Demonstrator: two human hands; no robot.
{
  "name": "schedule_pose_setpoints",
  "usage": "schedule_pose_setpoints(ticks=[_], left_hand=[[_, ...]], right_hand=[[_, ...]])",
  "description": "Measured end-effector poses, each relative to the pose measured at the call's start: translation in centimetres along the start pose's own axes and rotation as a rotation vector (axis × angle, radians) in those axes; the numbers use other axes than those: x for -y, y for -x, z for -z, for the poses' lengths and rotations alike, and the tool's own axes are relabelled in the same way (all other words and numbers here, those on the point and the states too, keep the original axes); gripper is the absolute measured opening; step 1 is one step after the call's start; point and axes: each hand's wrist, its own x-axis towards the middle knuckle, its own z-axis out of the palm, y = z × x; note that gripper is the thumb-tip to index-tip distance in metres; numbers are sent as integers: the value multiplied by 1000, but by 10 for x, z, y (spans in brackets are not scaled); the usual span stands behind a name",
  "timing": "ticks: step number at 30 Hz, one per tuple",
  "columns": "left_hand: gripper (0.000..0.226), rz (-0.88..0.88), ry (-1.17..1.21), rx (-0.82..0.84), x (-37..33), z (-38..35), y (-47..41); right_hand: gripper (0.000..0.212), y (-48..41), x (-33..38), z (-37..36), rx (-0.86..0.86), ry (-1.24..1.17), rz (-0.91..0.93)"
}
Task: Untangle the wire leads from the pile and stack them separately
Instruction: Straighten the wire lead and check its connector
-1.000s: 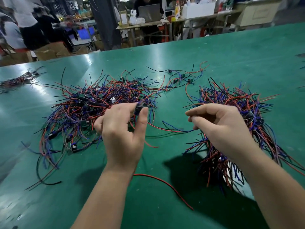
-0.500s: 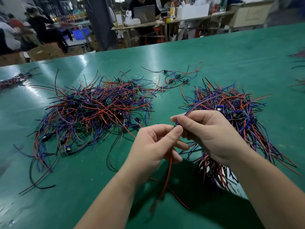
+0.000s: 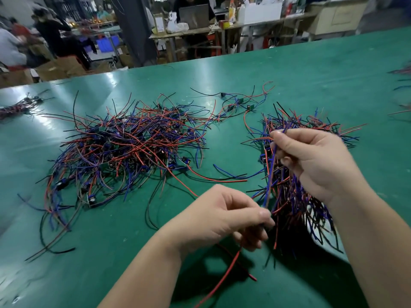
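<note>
A big tangled pile of red, blue and black wire leads (image 3: 124, 150) lies on the left of the green table (image 3: 311, 85). A second, neater stack of leads (image 3: 295, 196) lies on the right, partly under my right hand. My left hand (image 3: 224, 216) pinches the lower end of one wire lead (image 3: 270, 174), whose red tail (image 3: 224, 274) hangs below it. My right hand (image 3: 311, 161) pinches the upper end of the same blue lead above the right stack, so the lead runs stretched between both hands.
A few loose leads with small green boards (image 3: 242, 103) lie at the back between the piles. Another small bundle (image 3: 17, 106) lies at the far left and stray wires (image 3: 400, 94) at the right edge. People and workbenches stand beyond the table.
My left hand left the big pile with a lead and came to meet my right hand. The hands have since drawn apart, stretching the lead over the right stack.
</note>
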Motion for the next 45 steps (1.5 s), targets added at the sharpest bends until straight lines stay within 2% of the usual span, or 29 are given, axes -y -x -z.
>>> schedule_pose_setpoints(ticks=[2, 6, 12, 15, 19, 23, 24, 27, 29, 32, 34, 37, 41, 44, 45], left_hand=[[17, 24, -36, 11, 3, -1, 0], [33, 28, -147, 55, 6, 3, 0], [15, 11, -187, 86, 3, 0, 0], [30, -11, -157, 83, 5, -1, -2], [16, -28, -102, 138, 6, 1, 0], [10, -203, 44, -3, -1, 11, -1], [11, -271, 113, -38, -3, 14, -1], [34, -476, 417, -122, -6, 19, -2], [38, -550, 500, -235, -7, 20, -4], [31, -578, 330, -497, -7, 19, -9], [27, -593, 125, -590, -4, 15, -11], [28, -572, -67, -567, 2, 8, -13], [27, -535, -196, -533, 1, 7, -11], [16, -488, -82, -594, -3, 8, -9], [19, -454, -38, -602, -3, 8, -8]], right_hand=[[10, -2, 2, 3, -44, -20, 10], [5, -2, 5, 4, -111, -42, 29], [18, 2, 14, 1, -173, -97, 23], [17, 5, 16, -1, -146, -104, 3], [25, 4, 15, -4, -102, -116, -36], [48, -1, 13, 1, -52, -199, -174], [44, -2, 12, 1, -44, -173, -196], [10, 1, 5, -3, 55, 25, -214], [13, 7, -1, -7, 211, 96, -239], [32, 15, -4, -15, 411, -8, -330], [23, 17, -4, -20, 433, -94, -326], [10, 16, -6, -23, 335, -132, -273], [14, 13, -8, -21, 268, -117, -259], [14, 13, -9, -20, 298, -77, -244], [15, 13, -10, -20, 309, -50, -232]])
